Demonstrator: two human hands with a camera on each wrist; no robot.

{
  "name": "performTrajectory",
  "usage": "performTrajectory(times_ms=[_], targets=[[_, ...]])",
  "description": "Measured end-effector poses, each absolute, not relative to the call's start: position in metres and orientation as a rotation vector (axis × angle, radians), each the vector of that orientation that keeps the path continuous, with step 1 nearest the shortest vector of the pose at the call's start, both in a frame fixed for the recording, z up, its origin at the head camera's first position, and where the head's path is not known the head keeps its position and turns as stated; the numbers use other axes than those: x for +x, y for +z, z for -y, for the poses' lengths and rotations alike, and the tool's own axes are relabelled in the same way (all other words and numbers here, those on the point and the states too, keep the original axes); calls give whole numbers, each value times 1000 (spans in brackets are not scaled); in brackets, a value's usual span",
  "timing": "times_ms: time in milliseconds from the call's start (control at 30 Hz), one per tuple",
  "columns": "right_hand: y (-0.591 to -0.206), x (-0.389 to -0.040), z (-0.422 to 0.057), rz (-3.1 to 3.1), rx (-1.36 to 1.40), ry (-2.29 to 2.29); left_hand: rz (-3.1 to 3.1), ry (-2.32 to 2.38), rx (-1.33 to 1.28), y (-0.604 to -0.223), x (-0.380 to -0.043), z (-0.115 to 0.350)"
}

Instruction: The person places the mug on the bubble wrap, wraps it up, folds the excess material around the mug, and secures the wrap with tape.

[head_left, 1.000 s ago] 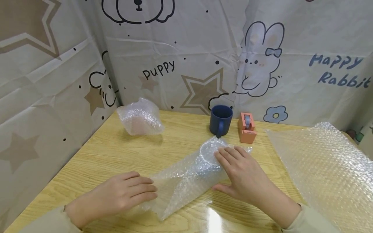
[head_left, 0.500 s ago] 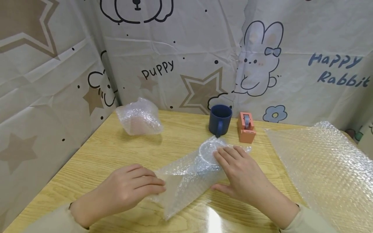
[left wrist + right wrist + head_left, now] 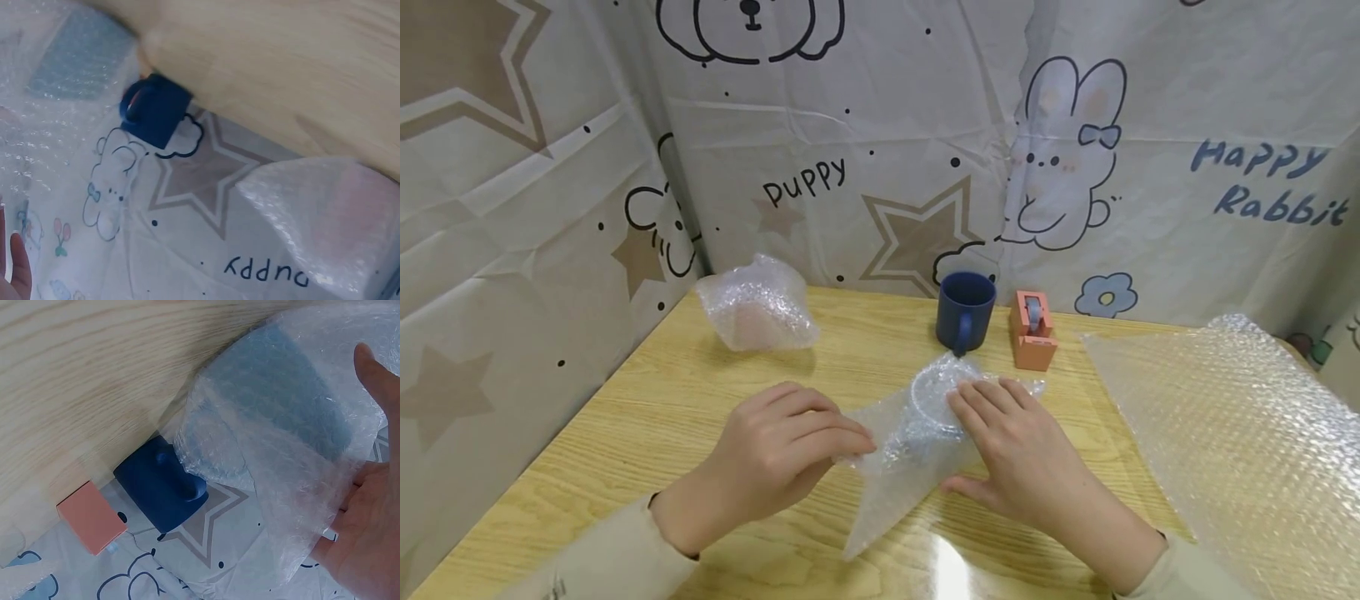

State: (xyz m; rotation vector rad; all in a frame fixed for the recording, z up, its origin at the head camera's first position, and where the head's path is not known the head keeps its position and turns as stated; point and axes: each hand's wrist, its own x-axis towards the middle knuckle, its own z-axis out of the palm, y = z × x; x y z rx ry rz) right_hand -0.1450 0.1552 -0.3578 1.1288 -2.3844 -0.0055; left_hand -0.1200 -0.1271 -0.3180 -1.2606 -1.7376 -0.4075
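Observation:
Bubble wrap [image 3: 895, 492] surrounds a light blue thing [image 3: 281, 387] with a round end, lying on the table; the film blurs its kind. My left hand [image 3: 782, 450] pinches the loose left end of the wrap, with the thumb mostly hidden below the fingers. On the right side of the bundle rests my right hand [image 3: 1018, 450], its fingers fairly straight over the film and its thumb spread toward the near side. Just behind the bundle stands a dark blue mug [image 3: 966, 312], handle facing me.
A coral tape dispenser [image 3: 1034, 332] stands right of the mug. Another bubble-wrapped bundle [image 3: 760, 304], pinkish inside, sits at the back left. A large bubble wrap sheet [image 3: 1232, 417] covers the table's right side. Printed cloth [image 3: 820, 108] hangs behind and at left.
My left hand has moved right and away from me, carrying the wrap's loose end in toward the bundle. The right hand has stayed in place on it.

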Motion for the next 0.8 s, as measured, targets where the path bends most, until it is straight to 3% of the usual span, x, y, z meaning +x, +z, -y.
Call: performTrajectory(times_ms=[800], targets=[[-357,-147,-156,2367,1127,-2,2019,-545,-884,-317,-181,44]])
